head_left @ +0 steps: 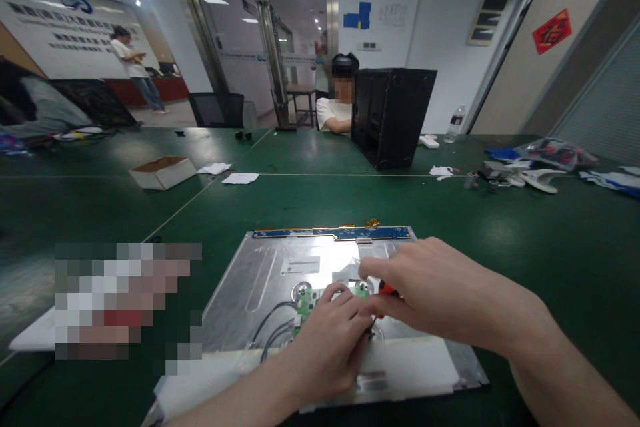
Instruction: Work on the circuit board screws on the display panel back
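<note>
Silver metal faces up on the panel [265, 280], which in the head view lies flat on the green table [500, 233], just in front of the person. A small green board [304, 312] sits on it, mostly covered by the left hand [340, 330].

The right hand [425, 277] is closed round a red screwdriver [387, 289], its shaft slanting down beside the left fingers. The left hand lies palm down over the board; whether its fingertips pinch anything, I cannot tell, since they are hidden.

The slant looks like the main risk: a tool leaning that way could slip sideways and scratch the board or jab the left fingers (they are very near the shaft). The tip is too obscured to say what it meets, so a poor seat could go unnoticed. Pressing hard through the board might also strain it, or load the panel unevenly from behind.

Dark cables [274, 309] curve off the board's left side, close to the left forearm; a drag of the arm could tug them. White film [415, 363] runs along the near edge, where a wrist might crease it. The blue strip [370, 233] along the far edge looks thin and exposed, so a careless knock or lift there could bend it.
</note>
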Available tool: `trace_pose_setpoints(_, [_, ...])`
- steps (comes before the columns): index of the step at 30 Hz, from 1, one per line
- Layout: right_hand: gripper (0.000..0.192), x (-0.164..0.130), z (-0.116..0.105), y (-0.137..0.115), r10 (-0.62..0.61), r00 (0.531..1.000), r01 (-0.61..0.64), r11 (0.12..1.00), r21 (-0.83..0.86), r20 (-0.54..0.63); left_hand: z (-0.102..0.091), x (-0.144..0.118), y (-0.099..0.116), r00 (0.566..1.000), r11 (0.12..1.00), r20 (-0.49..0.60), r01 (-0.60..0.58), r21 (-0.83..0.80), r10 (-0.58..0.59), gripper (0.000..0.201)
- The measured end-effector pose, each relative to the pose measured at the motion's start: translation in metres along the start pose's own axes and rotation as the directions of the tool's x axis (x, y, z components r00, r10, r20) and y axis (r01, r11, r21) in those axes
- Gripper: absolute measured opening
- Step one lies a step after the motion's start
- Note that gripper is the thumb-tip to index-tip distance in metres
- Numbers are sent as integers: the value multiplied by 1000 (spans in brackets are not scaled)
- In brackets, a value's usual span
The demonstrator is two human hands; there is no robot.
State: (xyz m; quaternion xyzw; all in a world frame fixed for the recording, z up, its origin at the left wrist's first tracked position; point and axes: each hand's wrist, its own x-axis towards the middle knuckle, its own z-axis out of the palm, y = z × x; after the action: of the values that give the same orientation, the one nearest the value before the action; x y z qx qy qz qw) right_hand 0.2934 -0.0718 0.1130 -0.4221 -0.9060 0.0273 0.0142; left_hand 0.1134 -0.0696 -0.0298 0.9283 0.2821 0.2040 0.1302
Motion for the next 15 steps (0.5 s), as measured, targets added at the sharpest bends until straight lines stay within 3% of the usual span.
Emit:
trace_pose_setpoints(5, [3, -3, -1, 4, -66, 998, 66, 998, 0, 5, -2, 1, 0, 999, 1000, 39, 3, 27, -4, 16])
trace_pose_setpoints(9, [11, -4, -3, 6, -111, 994, 111, 993, 47, 9, -2, 2, 0, 999, 999, 47, -3, 34, 1, 14])
trace_pose_setpoints(15, [17, -1, -2, 5, -55, 998, 55, 998, 3, 14, -2, 0, 1, 999, 1000, 34, 6, 30, -7, 20])
